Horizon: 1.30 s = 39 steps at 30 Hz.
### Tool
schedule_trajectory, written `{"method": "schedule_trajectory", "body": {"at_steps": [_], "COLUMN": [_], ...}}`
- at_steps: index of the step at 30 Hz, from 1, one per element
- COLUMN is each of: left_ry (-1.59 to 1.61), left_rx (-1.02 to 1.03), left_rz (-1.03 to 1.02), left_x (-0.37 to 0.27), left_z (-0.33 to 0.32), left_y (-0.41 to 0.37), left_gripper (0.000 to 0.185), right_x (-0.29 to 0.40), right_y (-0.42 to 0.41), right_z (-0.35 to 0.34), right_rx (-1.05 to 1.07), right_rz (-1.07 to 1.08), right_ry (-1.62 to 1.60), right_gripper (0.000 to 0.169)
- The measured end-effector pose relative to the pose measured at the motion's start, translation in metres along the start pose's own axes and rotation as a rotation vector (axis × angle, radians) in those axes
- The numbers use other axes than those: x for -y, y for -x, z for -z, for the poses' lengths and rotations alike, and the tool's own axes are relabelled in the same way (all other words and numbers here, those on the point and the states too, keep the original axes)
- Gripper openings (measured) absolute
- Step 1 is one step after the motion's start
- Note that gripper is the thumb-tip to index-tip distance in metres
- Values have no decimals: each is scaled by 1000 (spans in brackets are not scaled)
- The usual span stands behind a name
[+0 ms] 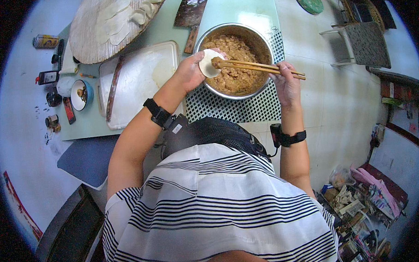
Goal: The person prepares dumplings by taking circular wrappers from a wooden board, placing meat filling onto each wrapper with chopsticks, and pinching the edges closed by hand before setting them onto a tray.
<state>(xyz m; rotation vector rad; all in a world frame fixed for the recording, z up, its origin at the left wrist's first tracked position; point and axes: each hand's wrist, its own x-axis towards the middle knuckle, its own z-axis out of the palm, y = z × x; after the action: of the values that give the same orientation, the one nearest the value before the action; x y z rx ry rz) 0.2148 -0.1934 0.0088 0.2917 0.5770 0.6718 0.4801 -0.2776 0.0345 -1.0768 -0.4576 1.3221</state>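
A round dough wrapper (207,71) lies in my left hand (192,67), held over the left side of a steel bowl (208,89). My right hand (286,80) grips a pair of wooden chopsticks (259,65) near their back ends. At their tips is a small lump of filling (217,63), right over the wrapper; whether it touches the dough I cannot tell. Brown minced filling (240,78) covers the inside of the bowl. Part of my left hand's fingers is hidden behind the wrapper.
A round woven tray (85,41) at the upper left bears flat wrappers (117,23) and several folded dumplings (146,9). Between it and me lie a white board (142,88) and a thin rolling pin (114,89). Behind the bowl rests a cleaver (190,10). A blue bowl (89,95) stands left.
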Motion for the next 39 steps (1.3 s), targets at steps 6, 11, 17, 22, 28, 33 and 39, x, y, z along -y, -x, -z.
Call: {"method": "schedule_trajectory", "body": {"at_steps": [6, 11, 17, 22, 28, 33, 39], "left_ry": [105, 97, 57, 46, 72, 67, 73], "left_rx": [6, -30, 4, 55, 66, 42, 47], "left_rz": [15, 4, 0, 12, 7, 14, 17], "left_x": [-3, -3, -6, -5, -5, -2, 2], "left_z": [-12, -4, -5, -2, -8, -9, -7], "left_y": [5, 6, 9, 11, 17, 16, 19], "left_gripper": [45, 45, 45, 45, 40, 40, 41], "right_x": [2, 9, 8, -1, 1, -3, -2], "right_y": [11, 18, 18, 16, 19, 21, 25], "right_z": [-28, -30, -31, -29, -31, -32, -34], "right_rx": [28, -19, 30, 16, 21, -10, -37], "right_rz": [62, 132, 128, 87, 94, 100, 60], "right_ry": [177, 218, 118, 130, 117, 136, 164], "right_gripper": [13, 15, 15, 16, 16, 14, 16]}}
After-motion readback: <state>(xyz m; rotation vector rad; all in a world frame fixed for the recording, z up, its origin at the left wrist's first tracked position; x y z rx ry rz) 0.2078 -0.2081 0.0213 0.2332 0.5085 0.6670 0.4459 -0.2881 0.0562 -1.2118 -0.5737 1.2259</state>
